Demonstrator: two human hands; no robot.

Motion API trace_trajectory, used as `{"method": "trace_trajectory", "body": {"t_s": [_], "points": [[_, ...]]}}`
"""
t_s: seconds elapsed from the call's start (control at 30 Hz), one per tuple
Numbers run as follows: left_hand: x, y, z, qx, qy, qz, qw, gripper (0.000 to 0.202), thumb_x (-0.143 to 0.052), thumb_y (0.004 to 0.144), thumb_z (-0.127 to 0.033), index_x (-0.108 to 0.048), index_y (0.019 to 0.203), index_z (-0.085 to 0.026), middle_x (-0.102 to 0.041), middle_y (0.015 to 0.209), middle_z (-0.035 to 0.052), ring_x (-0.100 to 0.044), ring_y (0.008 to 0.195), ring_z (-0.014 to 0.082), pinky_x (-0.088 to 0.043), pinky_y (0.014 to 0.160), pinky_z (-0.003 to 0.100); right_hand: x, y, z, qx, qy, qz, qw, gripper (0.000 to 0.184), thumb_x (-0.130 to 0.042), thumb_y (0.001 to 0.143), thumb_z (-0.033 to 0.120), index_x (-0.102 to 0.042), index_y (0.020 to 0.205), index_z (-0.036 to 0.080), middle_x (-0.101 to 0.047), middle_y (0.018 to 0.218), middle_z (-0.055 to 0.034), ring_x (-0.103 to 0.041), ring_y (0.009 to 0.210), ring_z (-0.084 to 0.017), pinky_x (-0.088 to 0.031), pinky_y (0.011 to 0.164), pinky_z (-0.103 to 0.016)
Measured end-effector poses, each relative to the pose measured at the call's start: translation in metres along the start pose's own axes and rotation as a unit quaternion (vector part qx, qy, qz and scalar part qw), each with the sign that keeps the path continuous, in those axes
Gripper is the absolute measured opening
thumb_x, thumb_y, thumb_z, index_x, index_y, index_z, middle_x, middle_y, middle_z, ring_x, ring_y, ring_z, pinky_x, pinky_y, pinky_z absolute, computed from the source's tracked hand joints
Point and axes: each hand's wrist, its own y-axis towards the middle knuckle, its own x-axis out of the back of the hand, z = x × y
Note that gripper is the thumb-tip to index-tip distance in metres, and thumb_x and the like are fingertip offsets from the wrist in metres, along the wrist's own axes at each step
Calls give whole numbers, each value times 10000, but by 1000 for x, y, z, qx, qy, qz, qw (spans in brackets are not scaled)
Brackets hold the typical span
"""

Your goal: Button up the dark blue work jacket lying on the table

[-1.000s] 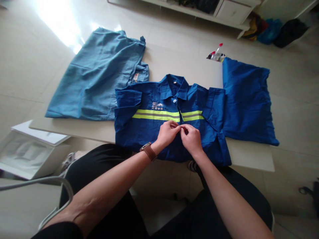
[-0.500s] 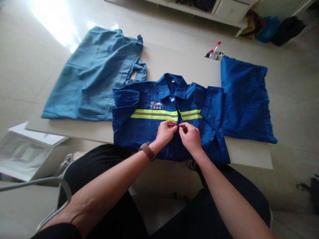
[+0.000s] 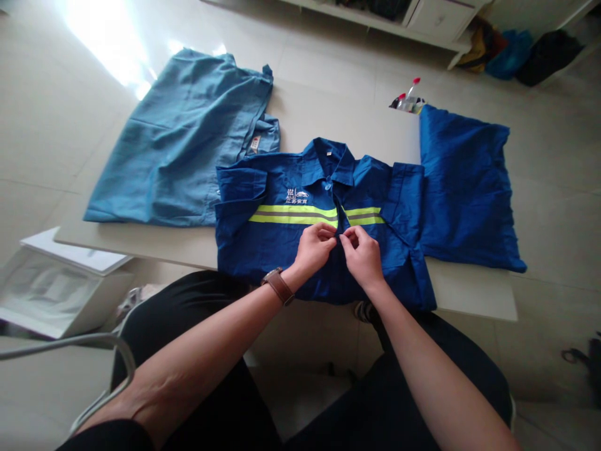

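Observation:
A dark blue work shirt [image 3: 282, 244] lies face up in front of me, its collar away from me. Across its chest runs a yellow-green reflective stripe with a grey middle, below a white printed logo. A button shows just under the collar, and the front placket gapes a little at the stripe. My left hand [image 3: 315, 247], with a brown-strapped watch on the wrist, pinches the placket edge just below the stripe. Opposite it, my right hand [image 3: 361, 254] pinches the other front edge. Whatever small part lies between the fingertips is hidden.
The shirt lies on a pale table [image 3: 474, 294]. Light blue folded clothing [image 3: 183, 144] covers the left side, and blue fabric [image 3: 464, 188] lies at the right. Behind are red-capped bottles [image 3: 412, 91]. A white box [image 3: 61, 275] stands at lower left.
My right hand has shifted slightly to the right, widening the small gap between the fingertips. The camera view has moved a little; the garments lie as before.

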Motion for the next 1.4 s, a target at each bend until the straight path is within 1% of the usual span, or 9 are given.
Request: {"method": "trace_trajectory", "body": {"t_s": [0.23, 0.53, 0.7, 0.8, 0.87, 1.03, 1.13, 1.3, 1.4], "points": [[2, -3, -4, 5, 8, 28, 1000, 216, -737, 653, -101, -624, 830, -153, -645, 665, -30, -591, 602, 94, -418, 562, 180, -5, -1, 1, -10, 24, -8, 1000, 153, -552, 919, 361, -566, 826, 241, -671, 763, -26, -618, 703, -202, -435, 686, -313], [4, -3, -5, -29, 23, 56, 998, 296, -638, 629, 7, -611, 869, -163, -640, 694, -33, -598, 614, 84, -374, 538, 158, -5, 0, 4, -47, 24, -17, 998, 157, -556, 879, 374, -552, 795, 242, -646, 730, -20, -592, 680, -203, -425, 678, -329], [8, -6, -7, -10, 49, 73, 996, 328, -627, 627, 15, -591, 893, -174, -635, 704, -39, -563, 578, 75, -361, 519, 161, -5, 4, 0, -38, 12, -50, 998, 133, -584, 853, 358, -535, 814, 241, -622, 795, -24, -579, 724, -199, -454, 710, -337], [12, -8, -6, 8, 73, 101, 992, 342, -624, 620, 18, -590, 899, -177, -627, 692, -46, -556, 568, 74, -362, 522, 164, -7, 8, -3, -17, 3, -75, 997, 129, -601, 837, 338, -519, 860, 241, -618, 892, -44, -583, 790, -205, -480, 749, -349], [14, -9, -5, 15, 92, 133, 987, 331, -631, 621, 11, -593, 891, -176, -622, 674, -47, -572, 583, 85, -375, 533, 168, -9, 11, -4, -14, 8, -74, 997, 124, -595, 841, 325, -518, 890, 241, -622, 906, -47, -597, 812, -210, -492, 770, -357], [18, -12, 1, 30, 125, 195, 972, 326, -650, 593, 17, -574, 843, -178, -602, 645, -57, -604, 612, 108, -391, 552, 180, -12, 17, -2, -3, 40, -38, 998, 190, -561, 818, 252, -562, 1007, 235, -668, 981, -56, -639, 854, -206, -505, 771, -339], [20, -14, -2, 54, 141, 211, 966, 312, -662, 582, 15, -556, 798, -183, -607, 617, -55, -609, 601, 120, -386, 541, 187, -12, 18, 0, -7, 41, -18, 999, 242, -530, 796, 210, -577, 1032, 232, -686, 1002, -52, -626, 753, -178, -491, 720, -316], [25, -15, -26, 81, 203, 215, 952, 168, -692, 684, -98, -583, 774, -187, -624, 552, -35, -573, 480, 128, -369, 488, 211, -11, 16, 3, -3, -1, -37, 999, 178, -471, 788, 167, -582, 910, 232, -654, 839, -8, -530, 582, -147, -429, 640, -303], [26, -13, -37, 62, 224, 158, 960, 97, -690, 762, -165, -596, 782, -180, -627, 580, -18, -559, 470, 123, -365, 469, 218, -9, 15, 5, 11, -8, -60, 998, 194, -466, 772, 141, -614, 868, 224, -663, 853, -17, -528, 586, -145, -432, 634, -302]]}}
